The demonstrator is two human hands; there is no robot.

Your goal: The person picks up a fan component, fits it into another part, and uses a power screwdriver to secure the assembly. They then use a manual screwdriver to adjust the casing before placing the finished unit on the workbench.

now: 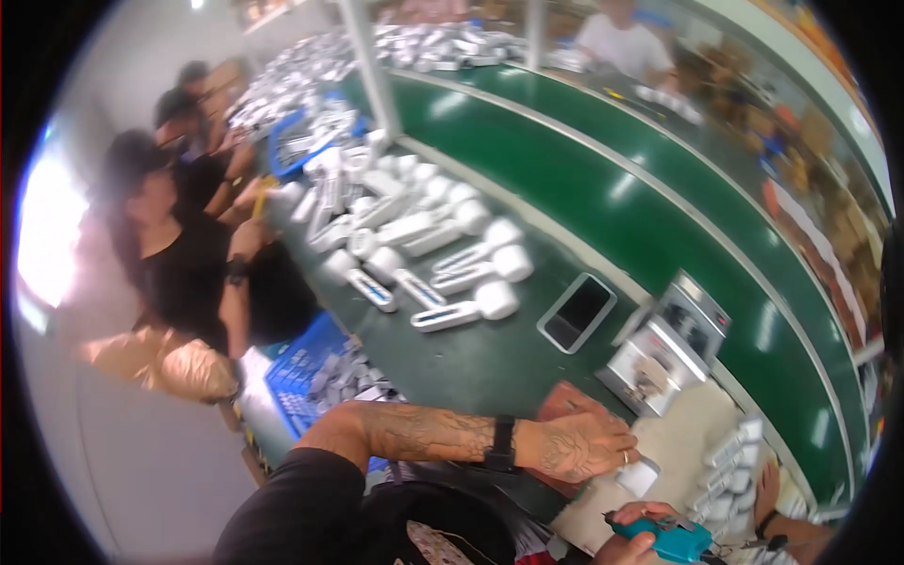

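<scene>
My left hand [582, 446], with a dark watch on its wrist, reaches across the work surface. Its fingers are bent down onto a white plastic part [638, 477] lying on a beige mat [589, 513]. Low in the picture, my right hand [638, 544] grips a teal electric screwdriver [674, 539], whose dark tip points left, just below the white part. Under and beside my left hand lies a reddish-brown pad [563, 403]. Several white parts [733, 480] are lined up to the right of the screwdriver.
Many white handled devices [414, 226] cover the green table [452, 367]. Beyond my left hand are a phone [577, 313] and a clear-fronted box [669, 344]. Blue baskets [311, 363] hold parts. A green conveyor [603, 188] runs behind. Co-workers [179, 235] sit left; another person's hand [767, 492] is at right.
</scene>
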